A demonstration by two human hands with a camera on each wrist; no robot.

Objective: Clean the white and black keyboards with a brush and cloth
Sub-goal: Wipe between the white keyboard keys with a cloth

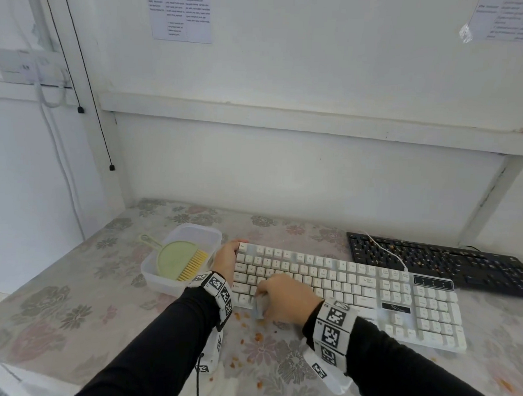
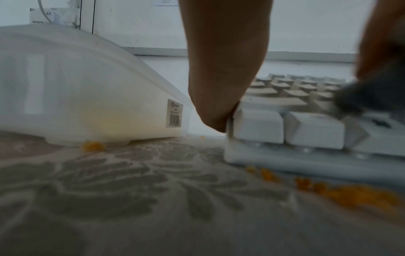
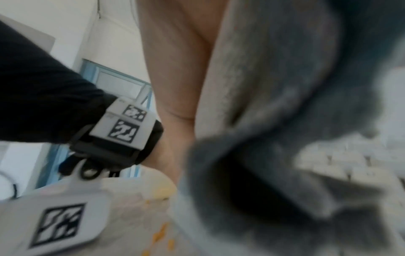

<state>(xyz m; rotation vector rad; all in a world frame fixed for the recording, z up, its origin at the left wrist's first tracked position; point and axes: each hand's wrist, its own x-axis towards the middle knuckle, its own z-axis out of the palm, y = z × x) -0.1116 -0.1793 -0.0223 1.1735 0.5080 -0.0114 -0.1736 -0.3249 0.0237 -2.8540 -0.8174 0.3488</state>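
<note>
The white keyboard [image 1: 355,293] lies across the middle of the flowered table. My left hand [image 1: 229,258] grips its left end, the thumb against the front corner in the left wrist view, where the white keyboard [image 2: 285,129] fills the right. My right hand [image 1: 283,300] holds a bunched grey cloth [image 1: 260,307] down on the lower left keys; the cloth [image 3: 285,121] fills the right wrist view. The black keyboard [image 1: 450,265] lies behind at the right, speckled with crumbs. A green brush [image 1: 179,260] with yellow bristles rests in a clear tub [image 1: 159,280].
Orange crumbs [image 1: 254,336] are scattered on the tablecloth in front of the white keyboard. The tub stands just left of my left hand. The white keyboard's cable [image 1: 384,249] runs over the black keyboard. A wall closes off the table's back and left.
</note>
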